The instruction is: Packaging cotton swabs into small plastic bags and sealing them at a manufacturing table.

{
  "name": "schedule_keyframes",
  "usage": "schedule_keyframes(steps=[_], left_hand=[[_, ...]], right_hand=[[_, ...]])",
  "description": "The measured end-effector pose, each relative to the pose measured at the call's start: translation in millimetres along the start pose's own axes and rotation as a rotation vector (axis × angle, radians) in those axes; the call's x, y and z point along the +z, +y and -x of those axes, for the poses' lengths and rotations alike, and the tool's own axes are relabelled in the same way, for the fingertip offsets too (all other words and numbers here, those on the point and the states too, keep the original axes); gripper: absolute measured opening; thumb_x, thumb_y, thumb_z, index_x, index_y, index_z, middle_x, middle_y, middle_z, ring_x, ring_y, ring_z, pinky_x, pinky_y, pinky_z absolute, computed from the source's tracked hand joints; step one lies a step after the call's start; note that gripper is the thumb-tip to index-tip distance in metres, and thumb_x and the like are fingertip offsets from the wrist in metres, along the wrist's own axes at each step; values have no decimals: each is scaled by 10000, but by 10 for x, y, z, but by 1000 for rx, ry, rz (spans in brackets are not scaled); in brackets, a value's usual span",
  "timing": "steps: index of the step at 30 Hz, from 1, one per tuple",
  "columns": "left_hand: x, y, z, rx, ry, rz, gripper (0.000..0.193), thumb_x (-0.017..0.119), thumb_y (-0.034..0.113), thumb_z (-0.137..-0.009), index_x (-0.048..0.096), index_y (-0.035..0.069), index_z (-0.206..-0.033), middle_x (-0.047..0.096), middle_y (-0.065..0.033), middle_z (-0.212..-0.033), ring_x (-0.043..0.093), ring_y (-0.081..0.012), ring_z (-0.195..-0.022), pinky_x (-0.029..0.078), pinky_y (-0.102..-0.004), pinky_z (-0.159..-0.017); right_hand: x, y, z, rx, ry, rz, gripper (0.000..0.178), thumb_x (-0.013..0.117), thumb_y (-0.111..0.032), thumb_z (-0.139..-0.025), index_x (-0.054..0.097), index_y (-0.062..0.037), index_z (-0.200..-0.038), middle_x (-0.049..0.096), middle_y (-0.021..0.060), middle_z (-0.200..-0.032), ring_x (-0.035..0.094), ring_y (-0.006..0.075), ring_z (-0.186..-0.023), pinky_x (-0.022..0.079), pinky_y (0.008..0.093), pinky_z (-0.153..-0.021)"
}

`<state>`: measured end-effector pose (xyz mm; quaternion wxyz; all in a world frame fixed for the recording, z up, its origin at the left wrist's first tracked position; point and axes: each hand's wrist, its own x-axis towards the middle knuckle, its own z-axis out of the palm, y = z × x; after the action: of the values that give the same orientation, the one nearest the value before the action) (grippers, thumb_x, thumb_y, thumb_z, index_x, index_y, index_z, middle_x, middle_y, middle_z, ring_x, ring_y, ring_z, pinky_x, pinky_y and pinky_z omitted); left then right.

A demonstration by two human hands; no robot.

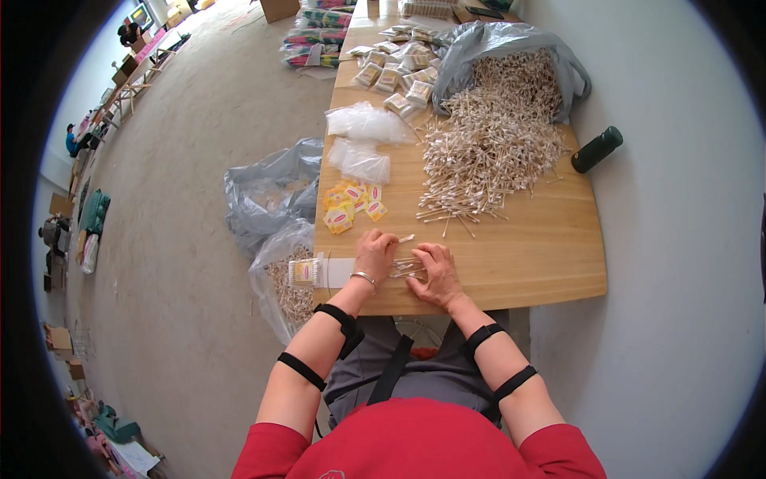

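Observation:
Close to the table's front edge, a small bundle of cotton swabs (405,267) lies between my two hands. My left hand (377,254) has its fingers curled at the bundle's left end, and one swab tip sticks out past its fingertips. My right hand (435,275) curves around the right end, with thumb and fingers on the sticks. Left of my left hand, a clear plastic bag (341,272) lies flat on the wood. At the table's left edge is a filled pack of swabs (303,272) with a yellow card.
Loose swabs (487,160) spill from a grey plastic bag (455,76). Yellow cards (351,203), empty clear bags (359,160) and finished packs (395,72) line the left side. A dark green bottle (597,149) is by the wall. Plastic bags (271,188) hang beside the table.

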<state>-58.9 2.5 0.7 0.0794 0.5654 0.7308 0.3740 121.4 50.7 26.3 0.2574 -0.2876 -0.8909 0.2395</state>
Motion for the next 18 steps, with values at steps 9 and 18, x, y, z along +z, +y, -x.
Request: schedule_keyframes(steps=[9, 18], left_hand=[[-124, 325, 453, 77, -178, -10, 336, 736, 251, -720, 631, 116, -1009, 555, -87, -1083, 473, -293, -1075, 346, -413, -934], [-129, 317, 479, 101, -170, -2, 396, 764, 277, -682, 621, 127, -1019, 549, -82, -1075, 466, -295, -1074, 348, -416, -943]], right_hand=[[70, 197, -21, 111, 256, -26, 504, 714, -199, -669, 523, -45, -1109, 499, 148, -1133, 461, 320, -1090, 360, 433, -960], [-56, 385, -362, 607, 305, 243, 305, 690, -230, -740, 585, -73, -979, 519, 116, -1031, 487, 319, -1001, 402, 427, -880]])
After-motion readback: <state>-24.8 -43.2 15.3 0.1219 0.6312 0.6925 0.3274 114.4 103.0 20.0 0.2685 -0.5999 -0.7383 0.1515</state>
